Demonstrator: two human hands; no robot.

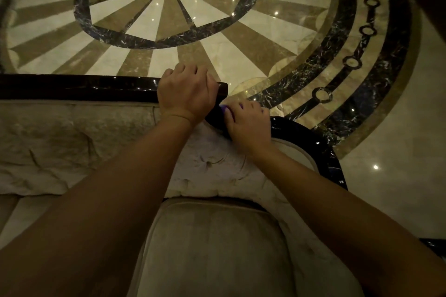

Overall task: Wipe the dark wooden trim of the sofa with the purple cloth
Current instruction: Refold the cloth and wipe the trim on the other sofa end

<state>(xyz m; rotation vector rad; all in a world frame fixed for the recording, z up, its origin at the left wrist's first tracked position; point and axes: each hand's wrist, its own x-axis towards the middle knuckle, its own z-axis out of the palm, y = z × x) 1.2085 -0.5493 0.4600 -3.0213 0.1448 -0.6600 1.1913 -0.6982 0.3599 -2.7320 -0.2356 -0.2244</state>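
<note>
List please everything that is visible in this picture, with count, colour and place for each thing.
dark wooden trim: one, glossy near-black, along the top of the sofa back and curving down at the right end.
sofa: one, beige tufted upholstery, lower half of the view.
seat cushion: one, beige, bottom centre.
purple cloth: one, mostly hidden under the right hand, on the trim's corner.
marble floor: cream, tan and black sunburst inlay, beyond the sofa back.
left hand: one, gripping the trim's top rail.
right hand: one, pressing the cloth on the trim.
</note>
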